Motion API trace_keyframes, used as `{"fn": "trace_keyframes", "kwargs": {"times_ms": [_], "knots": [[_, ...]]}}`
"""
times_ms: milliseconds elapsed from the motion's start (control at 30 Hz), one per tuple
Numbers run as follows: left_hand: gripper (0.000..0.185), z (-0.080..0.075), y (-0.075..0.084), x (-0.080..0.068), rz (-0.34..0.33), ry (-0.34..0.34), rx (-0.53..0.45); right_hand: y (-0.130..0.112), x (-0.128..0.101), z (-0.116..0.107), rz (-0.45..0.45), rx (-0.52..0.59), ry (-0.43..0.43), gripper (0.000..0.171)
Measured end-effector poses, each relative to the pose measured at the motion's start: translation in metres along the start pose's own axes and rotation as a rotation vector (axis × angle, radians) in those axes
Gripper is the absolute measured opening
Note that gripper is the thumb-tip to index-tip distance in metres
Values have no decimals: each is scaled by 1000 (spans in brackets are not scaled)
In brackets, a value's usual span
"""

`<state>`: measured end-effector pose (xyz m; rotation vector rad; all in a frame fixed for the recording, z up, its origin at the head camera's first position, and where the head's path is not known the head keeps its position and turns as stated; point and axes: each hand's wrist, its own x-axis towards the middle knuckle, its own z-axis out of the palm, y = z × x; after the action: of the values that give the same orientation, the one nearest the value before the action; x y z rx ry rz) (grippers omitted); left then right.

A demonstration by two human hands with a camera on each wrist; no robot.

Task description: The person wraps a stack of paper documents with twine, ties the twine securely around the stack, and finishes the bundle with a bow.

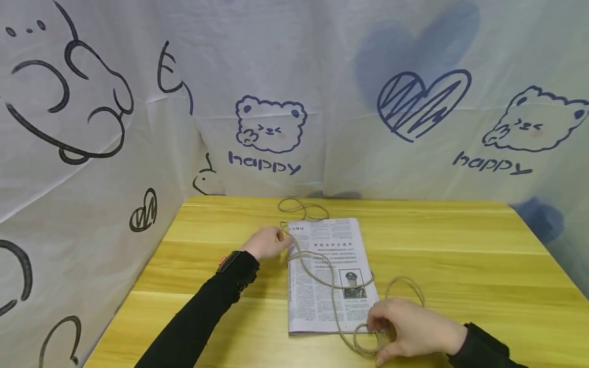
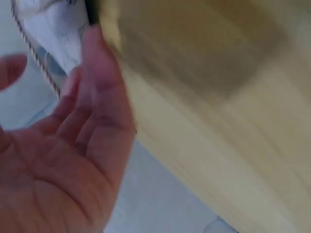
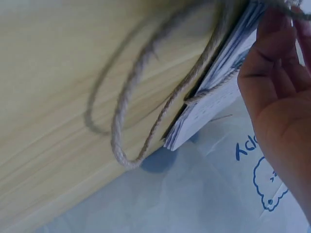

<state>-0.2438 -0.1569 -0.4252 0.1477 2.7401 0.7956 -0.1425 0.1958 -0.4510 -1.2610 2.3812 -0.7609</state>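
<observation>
A folded stack of newspaper point(image 1: 306, 301) lies on the table, and a thin twine rope point(image 1: 333, 294) crosses over its top face. My left hand point(image 1: 267, 243) is at the paper's upper left edge; in the left wrist view its fingers are loosely bent, with the rope point(image 2: 35, 54) beyond them and nothing gripped. Down at the lower right corner, my right hand point(image 1: 411, 327) pinches the rope near a small loop. A slack bight of that rope point(image 3: 118, 127) hangs beside the newspaper point(image 3: 206, 109) in the right wrist view.
The yellow wood-grain table point(image 1: 478, 266) extends to both sides of the paper. Loose rope loops point(image 1: 291, 209) lie beyond the paper's far edge. A white cloth point(image 1: 340, 61) with drawn bears and hearts hangs behind the table and along its left side.
</observation>
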Motion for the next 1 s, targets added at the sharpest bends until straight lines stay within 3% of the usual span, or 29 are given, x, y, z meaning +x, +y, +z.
{"fn": "trace_keyframes", "kwargs": {"times_ms": [167,333,467,567,700,800,900,1000], "knots": [[36,10,3,-2,-42,-79,-13,1,5,2,-27,2,23,13],[23,17,7,4,-18,22,22,1,10,4,-108,43,31,19],[40,17,12,9,-6,73,30,-1,15,5,-134,124,-26,22],[47,18,18,13,24,83,37,-1,20,7,-141,118,-22,21],[23,20,25,16,63,109,29,-2,24,12,-149,148,-50,12],[12,21,28,17,78,129,5,-2,24,13,-160,254,-86,11],[15,21,24,12,87,148,-16,1,22,8,-164,366,-44,19],[18,17,17,1,72,147,-13,9,19,-3,-115,389,107,22]]}}
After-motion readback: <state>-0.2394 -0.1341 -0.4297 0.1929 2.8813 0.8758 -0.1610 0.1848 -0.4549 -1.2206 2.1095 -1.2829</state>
